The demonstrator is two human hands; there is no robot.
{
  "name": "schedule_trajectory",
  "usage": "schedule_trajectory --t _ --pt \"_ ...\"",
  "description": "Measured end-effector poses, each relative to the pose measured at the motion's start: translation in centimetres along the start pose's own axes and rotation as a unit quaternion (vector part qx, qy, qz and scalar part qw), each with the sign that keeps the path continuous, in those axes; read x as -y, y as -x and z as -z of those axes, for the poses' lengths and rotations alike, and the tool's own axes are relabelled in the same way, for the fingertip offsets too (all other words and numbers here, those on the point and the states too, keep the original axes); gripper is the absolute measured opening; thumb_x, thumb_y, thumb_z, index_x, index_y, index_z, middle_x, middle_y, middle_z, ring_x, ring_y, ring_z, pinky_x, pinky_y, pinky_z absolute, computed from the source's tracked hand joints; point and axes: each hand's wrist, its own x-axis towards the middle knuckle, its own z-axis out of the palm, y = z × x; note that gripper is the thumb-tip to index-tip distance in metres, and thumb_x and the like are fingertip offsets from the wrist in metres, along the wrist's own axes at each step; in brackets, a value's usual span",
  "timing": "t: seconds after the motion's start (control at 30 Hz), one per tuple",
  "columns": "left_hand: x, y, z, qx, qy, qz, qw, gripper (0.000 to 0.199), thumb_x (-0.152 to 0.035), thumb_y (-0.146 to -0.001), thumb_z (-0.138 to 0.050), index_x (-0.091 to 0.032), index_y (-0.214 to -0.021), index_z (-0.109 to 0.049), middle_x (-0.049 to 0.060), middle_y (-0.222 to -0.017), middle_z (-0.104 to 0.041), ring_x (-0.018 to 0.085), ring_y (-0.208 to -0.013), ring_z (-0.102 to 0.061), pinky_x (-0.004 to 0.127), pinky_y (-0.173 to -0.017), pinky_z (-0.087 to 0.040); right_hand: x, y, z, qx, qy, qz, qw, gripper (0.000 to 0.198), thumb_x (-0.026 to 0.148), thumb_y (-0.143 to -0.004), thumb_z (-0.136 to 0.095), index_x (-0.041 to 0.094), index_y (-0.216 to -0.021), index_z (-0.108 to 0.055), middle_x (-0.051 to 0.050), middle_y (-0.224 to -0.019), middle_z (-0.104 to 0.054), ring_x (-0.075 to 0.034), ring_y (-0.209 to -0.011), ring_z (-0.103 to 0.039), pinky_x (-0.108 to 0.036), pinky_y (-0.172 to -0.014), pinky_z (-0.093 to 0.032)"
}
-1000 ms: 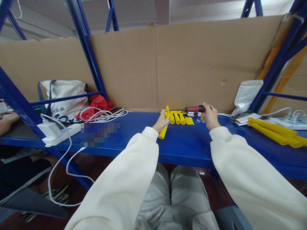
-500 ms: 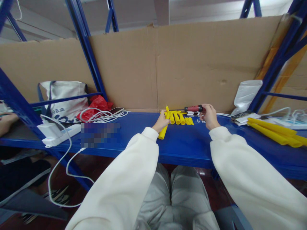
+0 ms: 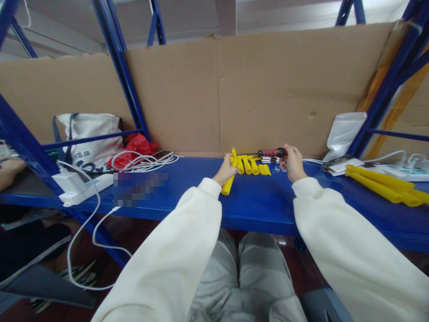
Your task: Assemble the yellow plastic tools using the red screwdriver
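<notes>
My left hand [image 3: 227,170] is closed around a yellow tube-like part [image 3: 228,185], whose lower end points toward me. In my right hand [image 3: 292,163] is the end of a red and black screwdriver [image 3: 271,152], held level. Its thin shaft runs left to the upper part of the yellow piece; I cannot make out exactly what the tip touches. Between my hands lie several yellow tubes [image 3: 248,166] and small yellow pointed pieces [image 3: 264,170]. Dark and white small rods [image 3: 270,160] sit under the screwdriver, with tiny bright bits [image 3: 277,169] near my right fingers.
Yellow tubes [image 3: 382,185] lie at the right of the blue bench [image 3: 261,201]. A cardboard wall [image 3: 268,89] closes the back. To the left are a white power strip [image 3: 87,190], coiled cable [image 3: 134,161], a red bag [image 3: 140,145] and a cloth bag [image 3: 94,138]. Another person's hand [image 3: 11,172] shows far left.
My right fingers have shifted slightly on the screwdriver's end, and its handle appears turned a little. My left hand and the yellow part stay in place.
</notes>
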Motion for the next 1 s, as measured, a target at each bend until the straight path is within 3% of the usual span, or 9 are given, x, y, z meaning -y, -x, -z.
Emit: schedule_trajectory --t 0.1,0.17,0.33,0.53,0.7,0.8,1.0 --pt "0.07 -0.05 0.05 0.005 0.001 -0.002 1.000 0.069 0.005 -0.065 -0.061 -0.025 -0.125 -0.046 -0.002 -0.089 -0.066 0.014 -0.065 -0.061 0.023 -0.060 -0.048 -0.34 -0.19 0.19 0.012 0.004 0.001 1.000 0.045 0.063 -0.077 -0.077 0.027 -0.078 -0.051 0.011 -0.045 -0.037 -0.010 -0.035 -0.034 -0.023 -0.033 -0.022" --pt "0.04 -0.03 0.05 0.003 0.000 -0.003 1.000 0.068 0.005 -0.065 -0.061 -0.025 -0.125 -0.047 -0.003 -0.087 -0.065 0.014 -0.065 -0.061 0.023 -0.060 -0.048 -0.28 -0.17 0.20 0.008 0.002 0.000 1.000 0.043 0.059 -0.076 -0.079 0.027 -0.079 -0.051 0.012 -0.044 -0.034 -0.010 -0.035 -0.033 -0.023 -0.033 -0.022" --pt "-0.01 0.01 0.05 0.001 0.001 -0.004 1.000 0.067 0.005 -0.066 -0.063 -0.026 -0.123 -0.047 -0.004 -0.086 -0.063 0.013 -0.064 -0.060 0.023 -0.060 -0.048 0.26 0.23 -0.10 0.005 -0.003 0.008 1.000 0.038 0.053 -0.075 -0.079 0.026 -0.081 -0.052 0.008 -0.053 -0.049 -0.010 -0.039 -0.041 -0.022 -0.033 -0.024" --pt "0.31 -0.32 0.19 0.006 0.011 -0.010 1.000 0.065 0.002 -0.064 -0.067 -0.025 -0.120 -0.047 -0.003 -0.089 -0.065 0.014 -0.067 -0.061 0.025 -0.064 -0.049 -0.17 0.00 0.05 0.020 0.012 0.008 1.000 0.044 0.057 -0.075 -0.082 0.027 -0.080 -0.051 0.011 -0.047 -0.035 -0.010 -0.037 -0.034 -0.023 -0.034 -0.022" --pt "0.19 -0.24 0.16 0.008 0.005 -0.005 1.000 0.065 0.003 -0.065 -0.064 -0.026 -0.120 -0.047 -0.004 -0.087 -0.064 0.014 -0.066 -0.061 0.025 -0.064 -0.049 -0.17 -0.17 0.07 0.016 -0.013 0.013 1.000 0.040 0.046 -0.074 -0.083 0.026 -0.085 -0.050 0.010 -0.054 -0.045 -0.009 -0.039 -0.040 -0.021 -0.034 -0.022" --pt "-0.08 0.00 0.08 0.000 0.005 -0.002 1.000 0.065 0.005 -0.065 -0.061 -0.026 -0.120 -0.047 -0.004 -0.086 -0.064 0.014 -0.066 -0.061 0.024 -0.063 -0.049 -0.03 -0.02 -0.02 0.013 -0.004 0.011 1.000 0.040 0.048 -0.076 -0.083 0.026 -0.084 -0.050 0.009 -0.054 -0.048 -0.009 -0.039 -0.041 -0.022 -0.034 -0.024" --pt "-0.24 0.08 0.06 -0.005 -0.001 0.005 1.000 0.066 0.007 -0.066 -0.061 -0.025 -0.121 -0.047 -0.003 -0.088 -0.066 0.013 -0.066 -0.061 0.023 -0.062 -0.049 0.29 0.31 -0.07 0.035 0.001 0.000 0.999 0.048 0.056 -0.074 -0.086 0.027 -0.081 -0.049 0.013 -0.045 -0.034 -0.009 -0.033 -0.034 -0.023 -0.034 -0.021"
